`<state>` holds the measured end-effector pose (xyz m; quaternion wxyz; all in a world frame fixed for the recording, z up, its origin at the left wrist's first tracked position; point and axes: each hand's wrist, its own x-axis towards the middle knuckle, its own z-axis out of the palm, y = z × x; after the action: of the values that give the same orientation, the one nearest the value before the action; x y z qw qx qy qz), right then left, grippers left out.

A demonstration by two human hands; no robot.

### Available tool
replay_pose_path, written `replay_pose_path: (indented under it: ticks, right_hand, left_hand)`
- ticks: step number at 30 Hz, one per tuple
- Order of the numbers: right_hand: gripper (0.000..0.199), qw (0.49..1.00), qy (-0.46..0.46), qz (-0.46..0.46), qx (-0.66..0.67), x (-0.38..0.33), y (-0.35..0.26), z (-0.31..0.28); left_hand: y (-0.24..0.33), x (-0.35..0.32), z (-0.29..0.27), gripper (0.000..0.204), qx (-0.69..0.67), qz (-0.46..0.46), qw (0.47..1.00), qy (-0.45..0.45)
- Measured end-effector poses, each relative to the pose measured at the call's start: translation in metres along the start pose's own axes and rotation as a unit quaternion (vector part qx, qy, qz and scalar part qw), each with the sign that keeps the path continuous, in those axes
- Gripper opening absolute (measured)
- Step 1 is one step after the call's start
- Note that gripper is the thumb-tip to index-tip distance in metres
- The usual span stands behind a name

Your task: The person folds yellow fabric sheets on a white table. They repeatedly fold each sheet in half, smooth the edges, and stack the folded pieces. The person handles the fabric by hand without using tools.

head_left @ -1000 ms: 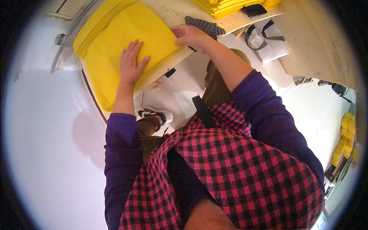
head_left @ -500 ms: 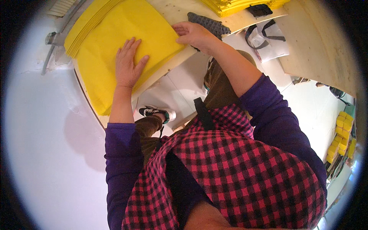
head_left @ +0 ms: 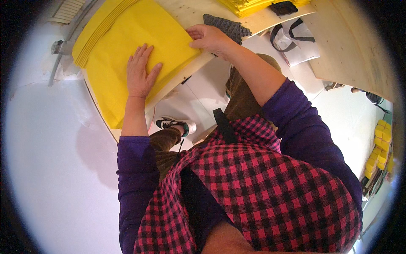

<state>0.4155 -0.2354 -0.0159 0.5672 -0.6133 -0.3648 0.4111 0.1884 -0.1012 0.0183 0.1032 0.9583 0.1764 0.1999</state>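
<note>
A broad stack of thin yellow fabric-like sheets (head_left: 114,55) lies on the wooden table, with folded layers lined up along its far left side. Flat on top of the stack rests my left hand (head_left: 142,78), fingers stretched out and thumb spread. At the stack's right corner, my right hand (head_left: 209,39) touches the edge. Its thumb lies over the yellow surface, apart from the fingers, and the fingertips meet the border. No gripped object shows in either hand.
Beyond my right hand lies a dark grey textured piece (head_left: 227,28). A second yellow pile (head_left: 247,6) and a small black tray-like item (head_left: 283,8) are at the back. Below the wooden tabletop (head_left: 186,10), a white bag with black handles (head_left: 298,44) stands on the floor.
The view has shifted slightly. Both hands keep nearly the same places on the yellow stack, and little else differs.
</note>
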Motion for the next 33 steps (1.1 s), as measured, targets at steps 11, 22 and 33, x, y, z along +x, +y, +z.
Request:
replay_pose_path:
  ticks: [11,22,33]
  right_hand:
    - [0.052,0.999,-0.021,0.025,-0.008,0.0,-0.006,0.0]
    - [0.052,0.999,-0.015,0.027,-0.023,-0.001,-0.012,0.003]
    - [0.058,0.999,0.0,0.027,0.029,-0.001,-0.01,0.004]
  left_hand:
    - [0.0,0.0,0.001,0.058,0.01,-0.004,1.0,-0.003]
    - [-0.002,0.0,0.001,0.058,0.0,-0.002,1.0,0.001]
    - [-0.001,0.0,0.001,0.058,0.0,-0.001,1.0,0.004]
